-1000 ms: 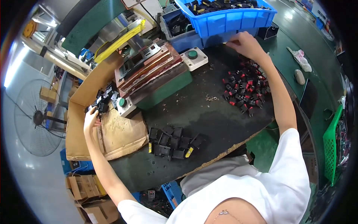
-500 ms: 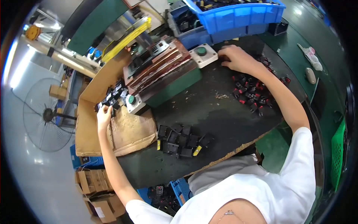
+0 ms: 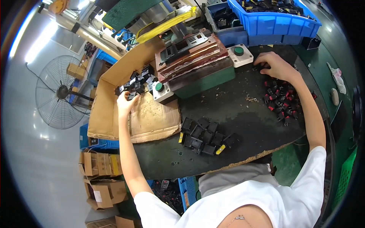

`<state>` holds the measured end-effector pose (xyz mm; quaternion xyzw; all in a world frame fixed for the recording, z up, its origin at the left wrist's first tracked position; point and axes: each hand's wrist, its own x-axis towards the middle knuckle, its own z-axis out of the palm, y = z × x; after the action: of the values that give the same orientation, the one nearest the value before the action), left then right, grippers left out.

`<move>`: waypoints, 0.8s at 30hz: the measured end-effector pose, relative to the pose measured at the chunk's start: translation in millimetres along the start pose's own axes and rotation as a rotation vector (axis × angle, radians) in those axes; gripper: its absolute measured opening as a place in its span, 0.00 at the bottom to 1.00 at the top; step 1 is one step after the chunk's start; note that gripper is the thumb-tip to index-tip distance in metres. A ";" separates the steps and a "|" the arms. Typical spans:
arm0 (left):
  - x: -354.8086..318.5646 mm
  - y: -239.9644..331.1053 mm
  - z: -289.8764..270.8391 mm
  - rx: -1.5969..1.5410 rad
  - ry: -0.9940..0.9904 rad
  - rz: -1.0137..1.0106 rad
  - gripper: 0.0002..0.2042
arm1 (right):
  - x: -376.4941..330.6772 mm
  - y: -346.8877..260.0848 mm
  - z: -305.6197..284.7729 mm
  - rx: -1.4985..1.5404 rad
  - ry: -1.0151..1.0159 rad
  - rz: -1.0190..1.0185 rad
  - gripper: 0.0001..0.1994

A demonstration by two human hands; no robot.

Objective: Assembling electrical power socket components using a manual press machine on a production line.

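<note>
From the head view, your left hand (image 3: 125,102) reaches into the cardboard box (image 3: 114,114), fingers curled on a small black part (image 3: 132,95). Your right hand (image 3: 275,65) rests palm down, fingers spread, touching the red-and-black parts (image 3: 281,99) nearest the green push-button (image 3: 238,51).

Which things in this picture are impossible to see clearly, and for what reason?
- Head view: whether the left hand grips one of the black parts in the cardboard box; its fingers cover them.
- Head view: what lies under the right hand; the palm hides it.
- Head view: the blue bin is cut off by the top edge.
</note>
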<state>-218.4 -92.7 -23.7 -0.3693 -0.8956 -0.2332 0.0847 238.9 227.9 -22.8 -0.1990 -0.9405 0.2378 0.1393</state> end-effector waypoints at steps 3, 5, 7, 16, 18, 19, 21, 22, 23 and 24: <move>3.0 -5.8 3.7 0.120 0.117 0.170 0.21 | 0.5 -5.1 -3.8 0.044 -0.050 0.107 0.14; 2.4 4.1 0.5 -0.020 0.290 0.197 0.19 | 2.5 -17.0 -8.4 0.077 -0.046 0.201 0.13; 2.7 19.4 -6.6 -0.150 0.527 0.217 0.17 | -1.3 -11.2 -8.4 0.024 0.044 0.123 0.12; 2.1 183.9 -4.2 -0.797 -0.085 0.509 0.19 | -0.4 9.0 -19.8 -0.081 0.269 -0.083 0.12; 8.7 203.5 0.7 -0.845 -0.208 0.507 0.19 | 1.3 10.4 -19.3 -0.054 0.288 -0.103 0.12; 13.2 211.1 4.8 -0.766 -0.222 0.532 0.18 | 1.5 12.0 -19.0 -0.023 0.307 -0.120 0.12; 25.8 219.7 16.2 -0.663 -0.193 0.653 0.15 | 2.7 16.6 -18.1 -0.041 0.323 -0.138 0.12; 31.1 220.8 19.4 -0.664 -0.197 0.654 0.15 | 3.4 15.9 -17.0 -0.047 0.337 -0.163 0.12; 36.2 220.5 21.1 -0.590 -0.193 0.658 0.14 | 2.9 13.4 -17.3 -0.046 0.337 -0.159 0.12; 40.3 219.4 22.3 -0.516 -0.189 0.661 0.14 | 2.1 8.4 -18.4 -0.036 0.308 -0.130 0.12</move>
<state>-92.9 78.7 47.7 -0.6652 -0.6452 -0.3751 -0.0225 246.3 242.8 -11.0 -0.1742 -0.9230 0.1783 0.2931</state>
